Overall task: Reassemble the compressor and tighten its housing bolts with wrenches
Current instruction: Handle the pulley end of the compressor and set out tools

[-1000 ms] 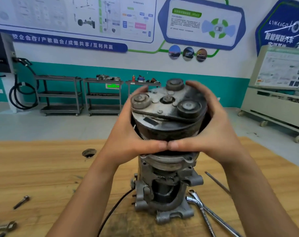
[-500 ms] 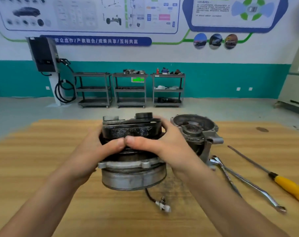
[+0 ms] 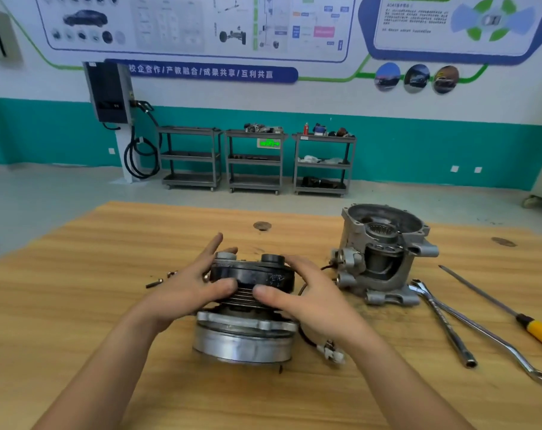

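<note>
The pulley section [image 3: 248, 324] now rests on the table [image 3: 77, 305] between my hands. My left hand [image 3: 189, 288] has loosened, fingers splayed straight, while my right hand [image 3: 308, 294] still cups its black top. The housing [image 3: 384, 259] stands beyond my right fingers [image 3: 291, 264].

The pulley unit [image 3: 245, 336] fills the middle of the table [image 3: 77, 305], my left hand [image 3: 182, 293] and right hand [image 3: 310, 296] on either side of it. On the right, the housing [image 3: 384, 262] stands near, and a cable [image 3: 304, 336] and plug [image 3: 331, 352] clutter the gap. Beyond lie two wrenches [image 3: 446, 327] and a screwdriver [image 3: 539, 332]. On the left, only small bolts [image 3: 154, 283] lie near; the wood in front offers passage.
</note>
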### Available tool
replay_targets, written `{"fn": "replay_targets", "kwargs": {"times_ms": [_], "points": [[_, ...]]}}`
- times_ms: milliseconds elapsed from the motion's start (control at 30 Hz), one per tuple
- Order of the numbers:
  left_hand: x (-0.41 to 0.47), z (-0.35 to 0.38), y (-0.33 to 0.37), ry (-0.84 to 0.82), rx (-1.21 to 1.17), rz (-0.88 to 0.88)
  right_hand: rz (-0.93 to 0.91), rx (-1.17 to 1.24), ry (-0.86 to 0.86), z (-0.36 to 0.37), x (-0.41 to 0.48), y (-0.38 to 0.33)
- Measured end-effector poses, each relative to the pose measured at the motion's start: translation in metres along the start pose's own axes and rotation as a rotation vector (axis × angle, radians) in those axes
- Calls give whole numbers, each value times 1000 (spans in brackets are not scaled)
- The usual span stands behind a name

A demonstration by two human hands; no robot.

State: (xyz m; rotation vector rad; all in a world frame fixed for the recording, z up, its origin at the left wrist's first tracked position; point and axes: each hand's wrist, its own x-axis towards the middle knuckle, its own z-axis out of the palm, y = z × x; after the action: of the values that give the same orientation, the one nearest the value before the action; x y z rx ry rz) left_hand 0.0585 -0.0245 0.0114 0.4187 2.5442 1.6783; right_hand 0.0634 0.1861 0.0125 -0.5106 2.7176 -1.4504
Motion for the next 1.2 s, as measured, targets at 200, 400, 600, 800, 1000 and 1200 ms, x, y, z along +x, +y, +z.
{"fn": "replay_targets", "kwargs": {"times_ms": [200, 400, 600, 800, 1000, 1200], "points": [[28, 5, -2, 286, -45, -43, 34, 154, 7, -8, 21, 5], [26, 10, -24, 364, -226, -37, 145, 197, 5, -9, 17, 29], [10, -6, -35, 373, -140, 27, 80, 138, 30, -6, 31, 26], [13, 4, -33, 482, 3, 112, 6, 112, 12, -4, 39, 28], [37, -2, -15, 324, 93, 85, 139, 335, 75, -6, 28, 40], [76, 2, 7, 115, 25, -280, 382, 537, 118, -30, 34, 37]]}}
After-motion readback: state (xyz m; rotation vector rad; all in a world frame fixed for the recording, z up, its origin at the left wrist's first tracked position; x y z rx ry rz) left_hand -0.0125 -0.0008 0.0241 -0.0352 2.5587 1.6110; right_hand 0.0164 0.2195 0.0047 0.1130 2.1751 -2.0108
